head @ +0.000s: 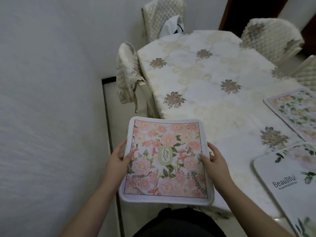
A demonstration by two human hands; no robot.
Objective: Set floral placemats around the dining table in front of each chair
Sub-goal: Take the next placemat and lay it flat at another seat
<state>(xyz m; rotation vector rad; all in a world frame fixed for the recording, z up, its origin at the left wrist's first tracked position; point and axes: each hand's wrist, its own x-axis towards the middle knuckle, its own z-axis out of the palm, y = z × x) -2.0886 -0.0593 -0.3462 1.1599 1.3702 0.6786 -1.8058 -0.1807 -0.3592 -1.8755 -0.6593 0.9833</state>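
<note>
A pale wall [51, 100] fills the left side of the view, and beside it stands the dining table [213, 69], covered with a cream tablecloth scattered with grey-brown embroidered flower clusters. Quilted cream chair covers ring it: one chair [162, 16] at the far end with a white cloth bundle [172, 24] resting against it, a second chair [127, 69] on the wall side with its cover hanging loose, a third chair [271, 36] on the far right, and a fourth chair [306, 71] partly cut off by the right edge. Near the table's right side lie two placemats already set down: a floral one [294, 113] with a pink border further along, and just beside it, closer to the camera, a white placemat printed "Beautiful" [287, 182] with green leaves, its lower corner running out of view. In the foreground the person holds a square pink floral placemat [165, 159] with a white fabric edge and a green oval label reading "GARDEN" in its middle; it is raised above the near left corner of the table, partly over the floor gap beside the wall, and not resting on the cloth. The left hand [118, 159] grips its left edge with the thumb on top of the print, and the right hand [213, 159] grips the right edge the same way, thumb over the face and fingers tucked beneath. Bare forearms lead down to dark clothing [177, 223] at the bottom.
</note>
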